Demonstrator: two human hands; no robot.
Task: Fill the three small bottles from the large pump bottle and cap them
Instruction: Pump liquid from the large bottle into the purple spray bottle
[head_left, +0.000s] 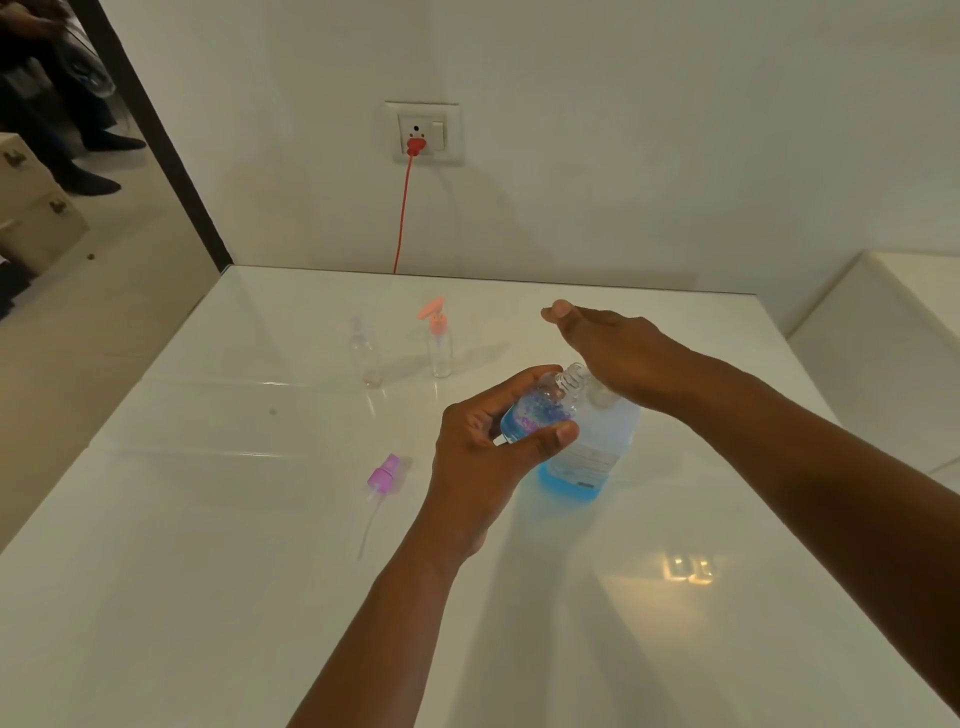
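My left hand (493, 441) grips a small clear bottle (545, 410), uncapped and tilted, with blue liquid in it. Its open neck points at the nozzle of the large pump bottle (592, 457), which holds blue liquid low down. My right hand (618, 353) lies flat on the pump head with straight fingers. A purple spray cap (385, 475) with its white tube lies on the white table (208, 571) to the left. Farther back stand a small clear bottle with a pink pump cap (440, 340) and another clear small bottle (363, 353) with a clear top.
A red cable (402, 213) hangs from a wall socket (423, 132) down behind the table's far edge. A white ledge (893, 332) sits at the right. Past the table's left edge is floor, with a person's legs and wooden boxes far left.
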